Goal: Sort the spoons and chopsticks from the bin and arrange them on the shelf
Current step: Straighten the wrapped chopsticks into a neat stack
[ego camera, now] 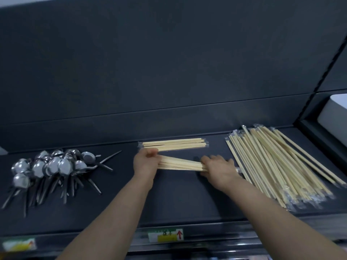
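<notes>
On the dark shelf (178, 199), my left hand (145, 164) and my right hand (218, 170) grip the two ends of a bundle of wrapped wooden chopsticks (180, 164), held crosswise just above the surface. Behind it lies a small row of wrapped chopsticks (174, 144), laid crosswise. A large loose pile of wrapped chopsticks (277, 166) covers the shelf's right part. A heap of metal spoons (50, 169) with dark handles lies at the left.
The shelf's dark back panel (169, 72) rises right behind the items. Price labels (166, 235) sit on the front rail. A white object (334, 111) shows past the shelf's right side wall.
</notes>
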Demonstrator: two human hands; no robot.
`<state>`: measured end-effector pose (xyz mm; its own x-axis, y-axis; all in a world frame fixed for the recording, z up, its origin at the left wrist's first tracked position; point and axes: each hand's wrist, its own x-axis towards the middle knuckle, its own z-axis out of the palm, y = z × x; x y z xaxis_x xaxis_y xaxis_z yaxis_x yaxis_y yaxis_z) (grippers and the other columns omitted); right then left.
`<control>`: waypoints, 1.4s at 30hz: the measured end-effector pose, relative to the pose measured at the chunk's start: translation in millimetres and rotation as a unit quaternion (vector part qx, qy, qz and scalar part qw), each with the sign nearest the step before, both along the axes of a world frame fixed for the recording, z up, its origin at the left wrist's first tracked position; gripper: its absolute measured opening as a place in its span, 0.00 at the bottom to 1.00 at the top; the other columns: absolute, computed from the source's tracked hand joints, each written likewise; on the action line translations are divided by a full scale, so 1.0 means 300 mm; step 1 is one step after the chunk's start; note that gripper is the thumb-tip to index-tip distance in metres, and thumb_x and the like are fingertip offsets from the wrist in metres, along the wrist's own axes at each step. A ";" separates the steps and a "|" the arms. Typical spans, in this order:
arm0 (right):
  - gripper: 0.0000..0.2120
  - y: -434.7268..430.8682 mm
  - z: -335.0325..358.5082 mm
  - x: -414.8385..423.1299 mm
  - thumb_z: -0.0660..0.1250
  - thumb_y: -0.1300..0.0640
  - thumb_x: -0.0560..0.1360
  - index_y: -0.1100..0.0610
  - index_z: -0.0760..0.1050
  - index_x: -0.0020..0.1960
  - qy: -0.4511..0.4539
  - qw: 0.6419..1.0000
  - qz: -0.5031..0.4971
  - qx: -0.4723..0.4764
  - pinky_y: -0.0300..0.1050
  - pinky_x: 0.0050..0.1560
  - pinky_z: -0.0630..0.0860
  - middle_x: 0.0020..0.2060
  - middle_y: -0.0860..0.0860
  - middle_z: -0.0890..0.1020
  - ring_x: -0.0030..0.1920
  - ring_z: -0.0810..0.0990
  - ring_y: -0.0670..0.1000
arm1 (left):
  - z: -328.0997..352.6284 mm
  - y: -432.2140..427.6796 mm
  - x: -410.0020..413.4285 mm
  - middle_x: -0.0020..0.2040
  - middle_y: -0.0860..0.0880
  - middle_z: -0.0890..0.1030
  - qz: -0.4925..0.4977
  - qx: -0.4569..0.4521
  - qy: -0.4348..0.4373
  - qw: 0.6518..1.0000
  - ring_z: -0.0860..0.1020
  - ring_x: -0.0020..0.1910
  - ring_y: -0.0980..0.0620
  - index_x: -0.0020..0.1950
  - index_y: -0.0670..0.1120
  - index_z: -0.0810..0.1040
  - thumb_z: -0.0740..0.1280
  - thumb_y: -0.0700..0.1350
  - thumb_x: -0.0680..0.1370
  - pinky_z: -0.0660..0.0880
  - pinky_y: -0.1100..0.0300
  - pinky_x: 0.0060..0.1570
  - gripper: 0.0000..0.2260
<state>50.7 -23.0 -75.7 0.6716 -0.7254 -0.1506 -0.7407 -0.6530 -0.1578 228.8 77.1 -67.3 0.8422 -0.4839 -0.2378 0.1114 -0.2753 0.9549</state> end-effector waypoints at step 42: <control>0.25 0.042 -0.108 0.039 0.48 0.57 0.84 0.54 0.44 0.79 -0.028 0.993 0.110 0.005 0.49 0.74 0.36 0.78 0.53 0.47 0.77 0.42 0.52 | -0.144 0.128 0.058 0.78 0.49 0.60 -0.394 0.244 -0.500 0.731 0.56 0.78 0.50 0.77 0.47 0.61 0.55 0.53 0.84 0.49 0.53 0.76 0.23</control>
<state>62.3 -10.3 -108.2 0.8216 -0.5584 -0.1147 -0.5696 -0.7965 -0.2028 246.3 115.5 -110.6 0.2180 -0.9759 0.0004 -0.9529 -0.2128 0.2161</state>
